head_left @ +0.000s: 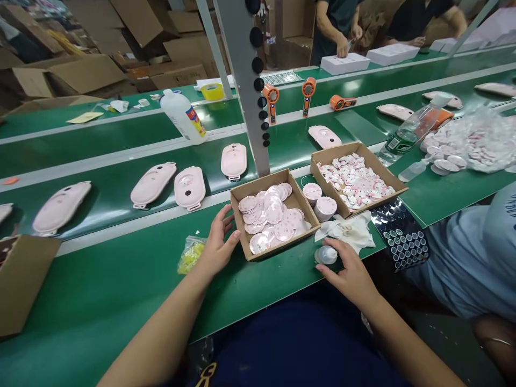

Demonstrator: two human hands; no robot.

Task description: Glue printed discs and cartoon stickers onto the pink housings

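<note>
My left hand (218, 248) is open, fingers curved and apart, at the left wall of a shallow cardboard box (278, 248). Round pinkish printed discs (274, 209) lie heaped in that box. In front of the box's right corner, my right hand (350, 273) has its thumb and fingers around a small translucent squeeze bottle (325, 255). A crumpled white cloth (350, 230) lies just beyond the bottle. Two stacks of discs (325, 207) stand between this box and a second cardboard box (397, 189), which holds small white-and-pink character-shaped pieces (355, 178).
Pink lids (189, 187) lie along the green belt. A grey post (252, 91) rises behind the boxes. A bag of yellow pieces (191, 255) lies left of my hand. At right are a plastic bottle (399, 144) and a seated person's blue sleeve (475, 252). Others work across the line.
</note>
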